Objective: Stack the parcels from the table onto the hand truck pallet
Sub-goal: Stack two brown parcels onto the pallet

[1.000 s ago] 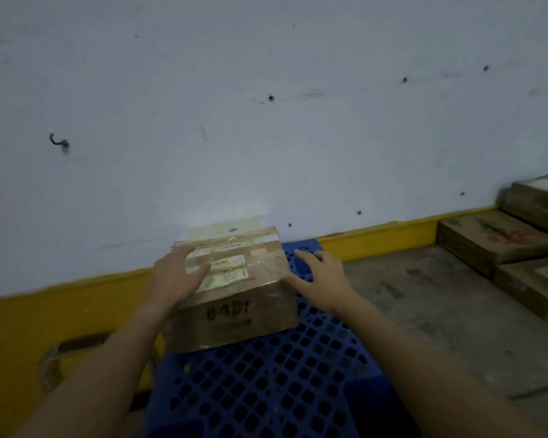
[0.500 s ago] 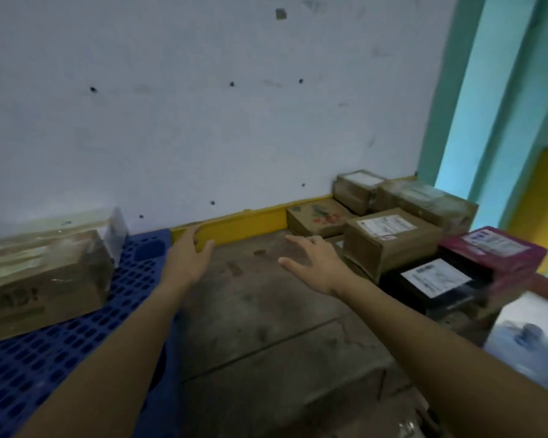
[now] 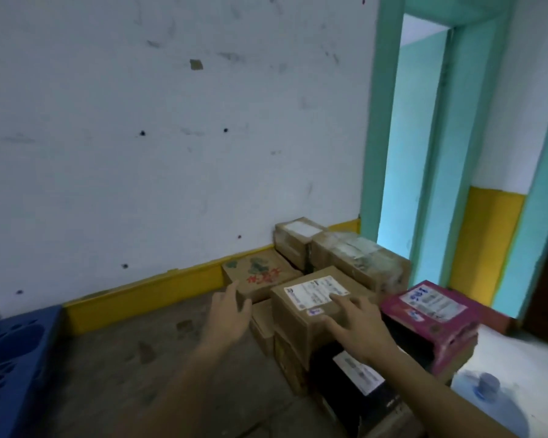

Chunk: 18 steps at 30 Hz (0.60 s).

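Several parcels are piled at the right by the wall. A brown cardboard box (image 3: pixel 301 314) with a white label sits on top at the front. My right hand (image 3: pixel 358 327) lies over its right top edge with fingers spread, holding nothing. My left hand (image 3: pixel 230 314) is open just left of that box, apart from it. Behind it lie a flat printed carton (image 3: pixel 260 275) and a long taped box (image 3: pixel 361 260). A magenta box (image 3: pixel 431 314) and a black parcel (image 3: pixel 358 384) sit to the right. The blue pallet (image 3: pixel 10 352) shows at the far left edge.
Bare concrete floor (image 3: pixel 133 358) lies between the pallet and the parcels. A white wall with a yellow skirting (image 3: pixel 140 298) runs behind. A teal doorway (image 3: pixel 424 153) opens at the right. A blue water jug (image 3: pixel 487 399) lies at the lower right.
My view has swung right, away from the pallet and the box set down on it. Both hands have moved toward the labelled brown box; the right one now reaches its top.
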Each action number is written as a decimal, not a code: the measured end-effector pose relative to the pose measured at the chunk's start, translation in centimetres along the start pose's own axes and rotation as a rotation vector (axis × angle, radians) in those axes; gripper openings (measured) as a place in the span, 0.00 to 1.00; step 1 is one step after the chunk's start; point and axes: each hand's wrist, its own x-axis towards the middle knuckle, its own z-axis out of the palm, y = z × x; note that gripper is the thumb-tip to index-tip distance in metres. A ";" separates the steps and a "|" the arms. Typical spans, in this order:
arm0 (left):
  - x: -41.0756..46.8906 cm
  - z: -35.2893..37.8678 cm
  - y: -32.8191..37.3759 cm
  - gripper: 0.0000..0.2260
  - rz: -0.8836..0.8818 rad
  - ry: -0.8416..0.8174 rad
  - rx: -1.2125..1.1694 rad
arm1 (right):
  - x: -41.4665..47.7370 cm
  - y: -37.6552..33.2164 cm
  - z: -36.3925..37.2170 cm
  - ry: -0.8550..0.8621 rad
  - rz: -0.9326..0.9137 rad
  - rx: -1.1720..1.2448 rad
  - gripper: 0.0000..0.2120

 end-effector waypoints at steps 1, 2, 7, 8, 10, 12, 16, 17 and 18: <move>0.7 1.3 0.3 0.24 -0.010 -0.018 -0.019 | 0.8 0.9 -0.2 0.020 0.030 -0.008 0.29; 1.3 2.5 0.6 0.24 -0.012 -0.037 -0.035 | 1.5 1.7 -0.4 0.040 0.059 -0.015 0.29; 4.4 6.8 2.0 0.26 -0.067 -0.121 -0.047 | 4.7 4.8 -1.1 0.052 0.177 -0.002 0.28; 4.9 7.3 2.3 0.26 -0.086 -0.130 -0.054 | 5.3 5.3 -1.1 0.036 0.179 0.003 0.29; 5.6 8.3 2.5 0.27 -0.136 -0.151 -0.067 | 6.4 6.0 -1.0 -0.004 0.171 -0.007 0.29; 5.9 9.0 2.5 0.28 -0.188 -0.179 -0.065 | 7.2 6.6 -0.9 -0.043 0.168 0.006 0.30; 5.9 9.9 2.6 0.30 -0.223 -0.166 -0.061 | 7.9 7.4 -0.9 -0.099 0.143 0.087 0.31; 5.8 10.0 2.8 0.30 -0.221 -0.156 -0.074 | 8.0 7.5 -0.9 -0.103 0.132 0.106 0.31; 5.6 10.1 3.0 0.30 -0.217 -0.147 -0.090 | 8.0 7.6 -0.8 -0.103 0.118 0.129 0.32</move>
